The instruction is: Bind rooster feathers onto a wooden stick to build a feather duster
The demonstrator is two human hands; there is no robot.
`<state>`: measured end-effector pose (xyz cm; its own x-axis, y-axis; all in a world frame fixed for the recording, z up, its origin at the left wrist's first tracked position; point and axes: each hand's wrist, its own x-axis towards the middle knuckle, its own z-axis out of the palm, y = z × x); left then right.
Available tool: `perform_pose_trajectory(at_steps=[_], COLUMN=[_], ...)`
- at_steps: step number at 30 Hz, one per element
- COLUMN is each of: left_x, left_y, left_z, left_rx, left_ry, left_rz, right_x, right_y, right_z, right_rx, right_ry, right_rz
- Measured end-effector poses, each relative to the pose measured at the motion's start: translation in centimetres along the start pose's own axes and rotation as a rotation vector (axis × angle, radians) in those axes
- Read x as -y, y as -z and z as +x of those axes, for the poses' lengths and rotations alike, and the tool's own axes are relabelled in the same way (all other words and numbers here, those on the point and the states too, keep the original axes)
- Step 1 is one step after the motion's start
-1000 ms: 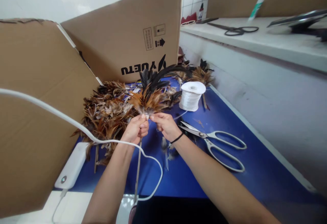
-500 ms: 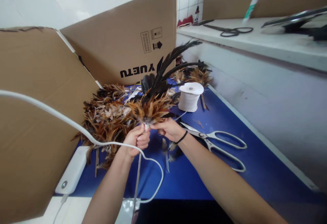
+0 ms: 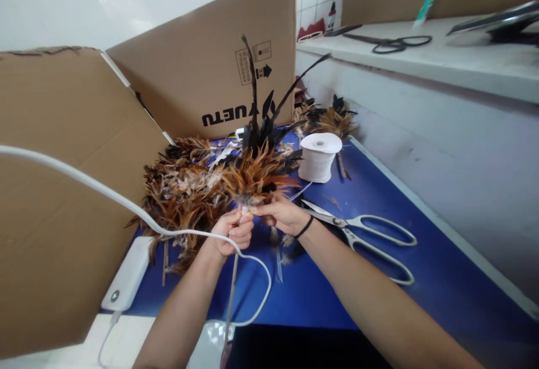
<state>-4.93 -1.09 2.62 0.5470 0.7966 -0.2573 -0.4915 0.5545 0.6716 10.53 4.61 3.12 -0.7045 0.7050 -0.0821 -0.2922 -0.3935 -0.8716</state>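
A feather duster (image 3: 255,169) with orange-brown feathers and long black plumes stands upright between my hands. White tape (image 3: 245,210) shows around its base. My left hand (image 3: 233,231) is closed around the base, and a thin stick (image 3: 231,290) runs down from below it. From the other side, my right hand (image 3: 284,215) pinches at the white tape with thumb and fingers; some of its fingers are hidden behind the feathers. A spool of white tape (image 3: 316,161) stands beyond my right hand, a strand trailing from it toward that hand. Large scissors (image 3: 351,226) lie open right of my wrist.
A heap of brown feathers (image 3: 181,189) lies on the blue table (image 3: 337,301) to the left, by a white power bank (image 3: 128,273). A white cable (image 3: 138,217) loops across my left wrist. Cardboard (image 3: 202,71) walls the back; a shelf (image 3: 455,57) holds black scissors (image 3: 387,43).
The feather duster has turned in my hands: its long black plumes leaned right together and now stand more upright and spread apart. Both hands keep their hold at the base.
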Motion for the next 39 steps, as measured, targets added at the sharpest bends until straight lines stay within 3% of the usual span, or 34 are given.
perform_pose_trajectory(at_steps=[7, 9, 13, 17, 22, 26, 31, 39], left_x=[-0.5, -0.8, -0.9, -0.7, -0.6, -0.6, -0.8, -1.1], left_y=[-0.8, -1.2, -2.0, -2.4, -2.4, -2.3, -2.0, -2.3], left_z=[0.7, 0.9, 1.4, 1.8, 1.9, 1.9, 1.8, 1.4], left_rx=[-0.034, -0.145, -0.464, -0.600, -0.639, -0.619, -0.606, -0.592], left_ry=[0.078, 0.025, -0.258, -0.355, -0.329, -0.321, -0.329, -0.348], left_rz=[0.028, 0.125, 0.351, 0.416, 0.382, 0.357, 0.315, 0.270], right_x=[-0.2, -0.1, 0.3, 0.2, -0.6, -0.7, -0.9, -0.7], right_y=[0.5, 0.5, 0.0, -0.5, 0.6, 1.9, 2.0, 0.8], right_z=[0.3, 0.4, 0.4, 0.6, 1.4, 1.8, 1.8, 1.5], right_rx=[-0.101, -0.097, -0.110, -0.156, -0.210, -0.160, -0.164, -0.218], right_ry=[0.069, 0.105, 0.150, 0.260, 0.455, 0.474, 0.374, 0.322], right_rz=[-0.018, -0.035, -0.048, -0.088, -0.406, -0.613, -0.622, -0.423])
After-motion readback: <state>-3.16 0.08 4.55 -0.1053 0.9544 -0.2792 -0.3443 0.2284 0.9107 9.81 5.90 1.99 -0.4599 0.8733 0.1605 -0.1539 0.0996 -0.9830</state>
